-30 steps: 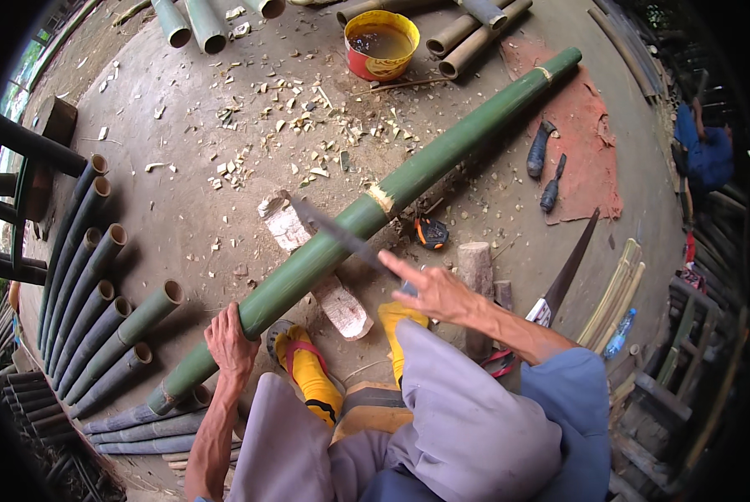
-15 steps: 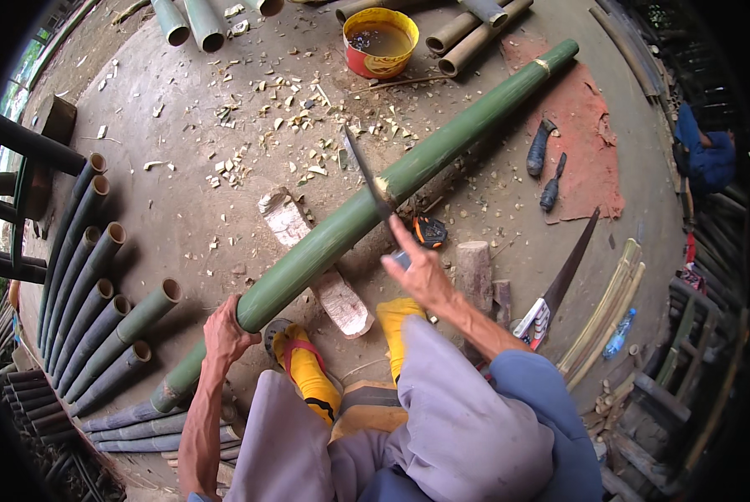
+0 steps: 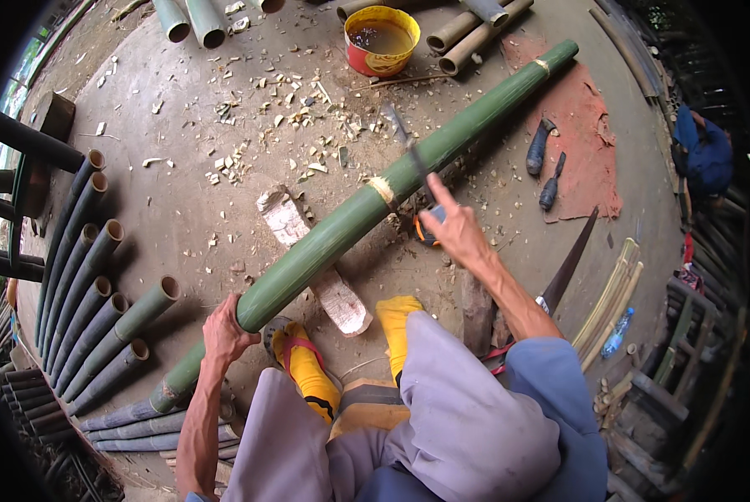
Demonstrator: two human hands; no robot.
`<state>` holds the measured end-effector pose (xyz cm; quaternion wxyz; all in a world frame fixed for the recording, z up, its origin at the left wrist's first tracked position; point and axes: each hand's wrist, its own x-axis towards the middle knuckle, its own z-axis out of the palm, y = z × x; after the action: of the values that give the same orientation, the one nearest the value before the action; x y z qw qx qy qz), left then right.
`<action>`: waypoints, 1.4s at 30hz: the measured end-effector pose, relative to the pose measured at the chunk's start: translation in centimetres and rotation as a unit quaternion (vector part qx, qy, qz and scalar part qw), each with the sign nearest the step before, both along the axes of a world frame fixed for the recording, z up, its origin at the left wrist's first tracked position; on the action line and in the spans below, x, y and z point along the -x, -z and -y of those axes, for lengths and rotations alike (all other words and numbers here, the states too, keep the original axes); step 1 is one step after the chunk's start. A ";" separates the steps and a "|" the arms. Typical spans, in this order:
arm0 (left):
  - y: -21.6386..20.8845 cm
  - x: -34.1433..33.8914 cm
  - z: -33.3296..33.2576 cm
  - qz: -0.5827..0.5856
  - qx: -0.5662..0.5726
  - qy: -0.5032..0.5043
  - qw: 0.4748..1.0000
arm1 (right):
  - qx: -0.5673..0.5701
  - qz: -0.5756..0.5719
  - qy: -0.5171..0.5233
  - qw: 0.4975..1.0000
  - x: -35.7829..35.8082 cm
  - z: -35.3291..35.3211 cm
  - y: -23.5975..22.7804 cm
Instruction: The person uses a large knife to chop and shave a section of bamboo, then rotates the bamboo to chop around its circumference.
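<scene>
A long green bamboo pole (image 3: 325,244) runs slantwise from my lower left to the far right, resting across a pale hewn wood block (image 3: 345,308). My left hand (image 3: 227,336) is wrapped around the pole near its lower end. In my right hand (image 3: 458,233) is a long-bladed knife (image 3: 417,155), its index finger stretched along the back of the tool. The blade lies over the pole, a little beyond a pale, freshly scraped ring (image 3: 382,190) at a node; whether it touches cannot be told. An orange-black tape measure (image 3: 425,231) sits partly hidden below the right hand.
Dark cut bamboo tubes (image 3: 107,251) lean at the left. Beyond the pole stand a red-yellow bucket (image 3: 381,46) of liquid and scattered chips (image 3: 308,151). Two dark-handled tools (image 3: 538,149) lie on a red cloth (image 3: 588,134); a handsaw (image 3: 569,259) is at right. Another person (image 3: 705,151) shows far right.
My right hand and the knife have moved up and right along the pole, off the pale ring, which is now uncovered. My left hand keeps its place.
</scene>
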<state>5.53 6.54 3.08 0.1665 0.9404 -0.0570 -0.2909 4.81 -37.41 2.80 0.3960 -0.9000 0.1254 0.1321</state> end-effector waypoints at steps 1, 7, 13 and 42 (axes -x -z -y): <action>-0.5 -0.2 -0.1 -0.031 0.007 -0.010 0.999 | -0.004 0.000 0.029 1.000 -0.8 0.5 -0.9; -0.5 -2.1 -0.1 -0.118 0.040 -0.013 0.992 | 0.157 0.215 -0.304 0.915 4.6 -2.2 4.0; 1.2 -3.1 -1.6 -0.157 0.064 0.014 0.985 | 0.030 0.178 -0.173 0.968 4.0 -3.4 3.1; 5.3 -6.8 -4.3 -0.508 0.244 -0.107 0.819 | 0.066 0.139 -0.089 0.984 3.3 -2.2 5.8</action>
<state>12.29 10.80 -2.22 0.4263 0.5881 0.0676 -0.6840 1.50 -35.22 -2.99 0.3362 -0.9413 -0.0033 0.0315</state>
